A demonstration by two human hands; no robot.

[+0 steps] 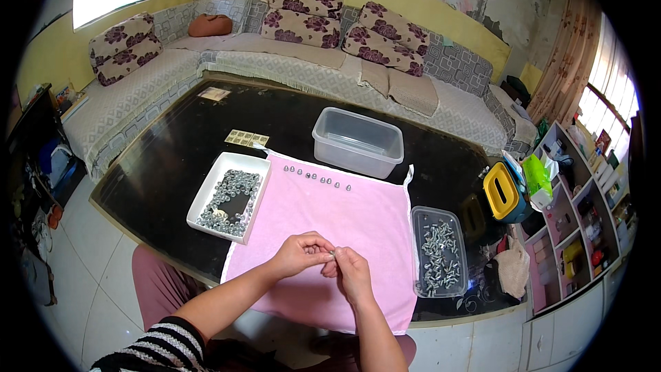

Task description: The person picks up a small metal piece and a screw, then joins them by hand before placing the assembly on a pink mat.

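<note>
My left hand and my right hand meet above a pink cloth, fingertips pinched together. Between them is a small silvery metal piece, mostly covered by my fingers, so its exact kind is hidden. Towards the cloth's far edge stand several small metal fasteners in a row, apart from one another. To the left, a white tray holds many loose metal nuts. A clear shallow plastic tray on the right contains many metal bolts.
A translucent plastic tub stands beyond the cloth on the black table. Next to it on the left lies a small patterned card. At the table's right are a yellow-lidded box and a crumpled beige cloth. Shelves adjoin that side.
</note>
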